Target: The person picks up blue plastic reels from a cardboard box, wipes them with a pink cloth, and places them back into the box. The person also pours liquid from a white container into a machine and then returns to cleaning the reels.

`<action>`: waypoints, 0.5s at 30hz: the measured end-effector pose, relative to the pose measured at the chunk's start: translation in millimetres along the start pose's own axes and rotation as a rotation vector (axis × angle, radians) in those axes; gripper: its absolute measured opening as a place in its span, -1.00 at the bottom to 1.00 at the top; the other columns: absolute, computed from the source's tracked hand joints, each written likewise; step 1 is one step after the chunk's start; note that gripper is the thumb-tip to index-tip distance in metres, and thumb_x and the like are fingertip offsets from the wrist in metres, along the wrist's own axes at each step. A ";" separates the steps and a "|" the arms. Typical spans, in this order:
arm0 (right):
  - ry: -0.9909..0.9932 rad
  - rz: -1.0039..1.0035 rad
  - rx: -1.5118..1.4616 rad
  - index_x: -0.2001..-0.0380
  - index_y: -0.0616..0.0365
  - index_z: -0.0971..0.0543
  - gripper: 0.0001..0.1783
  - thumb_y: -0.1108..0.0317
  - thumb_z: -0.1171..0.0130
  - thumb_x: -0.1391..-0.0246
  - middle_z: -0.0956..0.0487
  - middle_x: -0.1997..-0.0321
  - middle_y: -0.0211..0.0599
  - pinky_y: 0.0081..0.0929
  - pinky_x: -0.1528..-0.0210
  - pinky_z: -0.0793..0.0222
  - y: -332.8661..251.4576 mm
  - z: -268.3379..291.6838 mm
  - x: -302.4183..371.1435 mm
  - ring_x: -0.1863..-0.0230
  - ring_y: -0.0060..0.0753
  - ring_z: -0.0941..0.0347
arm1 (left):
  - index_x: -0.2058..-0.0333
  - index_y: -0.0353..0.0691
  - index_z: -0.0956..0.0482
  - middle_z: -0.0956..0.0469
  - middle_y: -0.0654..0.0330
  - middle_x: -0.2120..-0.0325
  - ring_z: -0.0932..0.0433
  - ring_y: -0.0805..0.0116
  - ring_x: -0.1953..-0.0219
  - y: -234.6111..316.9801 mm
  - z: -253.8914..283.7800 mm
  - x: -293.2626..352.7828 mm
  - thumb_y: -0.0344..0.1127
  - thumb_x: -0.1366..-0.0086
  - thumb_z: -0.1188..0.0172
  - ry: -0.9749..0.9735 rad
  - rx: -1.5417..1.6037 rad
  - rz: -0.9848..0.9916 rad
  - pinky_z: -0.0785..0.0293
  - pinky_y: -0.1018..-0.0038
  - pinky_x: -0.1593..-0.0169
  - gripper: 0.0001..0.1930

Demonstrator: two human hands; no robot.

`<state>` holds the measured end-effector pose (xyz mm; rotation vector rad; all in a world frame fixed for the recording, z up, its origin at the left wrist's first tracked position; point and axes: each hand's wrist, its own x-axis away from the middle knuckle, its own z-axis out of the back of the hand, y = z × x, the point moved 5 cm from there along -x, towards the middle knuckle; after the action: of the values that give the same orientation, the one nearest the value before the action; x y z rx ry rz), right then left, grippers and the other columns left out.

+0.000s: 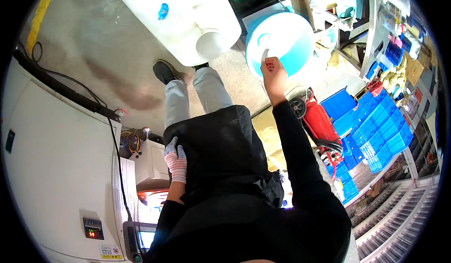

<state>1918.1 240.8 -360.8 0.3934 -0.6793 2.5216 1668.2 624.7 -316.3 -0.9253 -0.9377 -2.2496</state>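
My right hand [274,73] is bare and closed around a small, pale, curved piece [265,55] whose kind I cannot make out. It is held up over the near side of a round light-blue tub [300,58], whose inside is partly washed out by glare. My left hand [176,162] wears a striped pink-and-white glove with grey fingertips. Its fingers lie stretched out against the left edge of my black apron [211,143], with nothing seen in them. A large white plastic container [183,14] with a round opening stands beyond my feet, left of the tub.
On the left stands a white cabinet [56,159] with a small red-and-green display; a black cable [110,127] hangs along it. To the right are a red fire extinguisher [322,122] on a wheeled cart and stacked blue plastic crates [376,131]. Cluttered shelving fills the far right.
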 end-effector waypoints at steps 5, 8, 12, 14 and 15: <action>0.078 -0.221 0.338 0.47 0.06 -0.55 -0.86 0.26 -0.20 0.09 -0.60 0.44 -0.13 -0.18 0.28 -0.44 125.4 -50.0 -53.5 0.36 -0.02 -0.55 | 0.06 -0.32 -0.52 -0.56 -0.04 0.13 -0.50 -0.01 0.06 0.8 12.8 -10.3 -0.39 -0.18 -0.07 -0.001 0.017 0.010 -0.38 0.23 -0.10 -0.66; -0.003 -0.335 0.428 0.15 0.18 -0.55 -0.55 0.09 -0.26 0.02 -0.62 0.19 -0.08 -0.21 0.07 -0.44 160.3 -70.1 -78.4 0.13 -0.02 -0.54 | 0.07 -0.37 -0.53 -0.55 -0.07 0.13 -0.50 -0.02 0.06 5.2 14.4 -16.0 -0.43 -0.18 -0.04 0.055 0.048 -0.020 -0.38 0.23 -0.11 -0.67; -0.059 0.016 0.253 -0.16 0.30 -0.32 -0.23 0.01 -0.25 0.00 -0.37 -0.17 0.15 -0.14 -0.21 -0.23 141.0 -95.9 -54.8 -0.19 0.15 -0.28 | 0.10 -0.37 -0.55 -0.57 -0.08 0.16 -0.52 -0.03 0.08 23.3 17.5 -11.5 -0.44 -0.16 -0.05 0.116 0.099 -0.004 -0.39 0.24 -0.10 -0.68; -0.163 -0.083 0.080 -0.23 0.29 -0.24 -0.21 0.00 -0.18 -0.08 -0.29 -0.27 0.07 -0.16 -0.32 -0.09 133.4 -91.5 -15.9 -0.33 0.03 -0.15 | 0.11 -0.32 -0.57 -0.57 -0.09 0.16 -0.51 -0.04 0.06 28.5 16.1 -7.5 -0.42 -0.16 -0.07 0.113 0.143 0.059 -0.40 0.25 -0.10 -0.69; -0.154 -0.071 0.017 -0.28 0.21 -0.19 -0.21 -0.01 -0.15 -0.11 -0.32 -0.25 0.07 -0.22 -0.32 -0.09 127.6 -87.7 1.2 -0.31 -0.02 -0.18 | 0.07 -0.29 -0.55 -0.56 -0.09 0.14 -0.50 -0.07 0.04 32.8 18.5 -9.1 -0.40 -0.16 -0.08 0.100 0.138 0.036 -0.40 0.24 -0.10 -0.67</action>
<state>1836.9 191.9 -483.2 0.6125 -0.6897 2.4497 1703.3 620.3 -300.4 -0.7563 -1.0094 -2.1500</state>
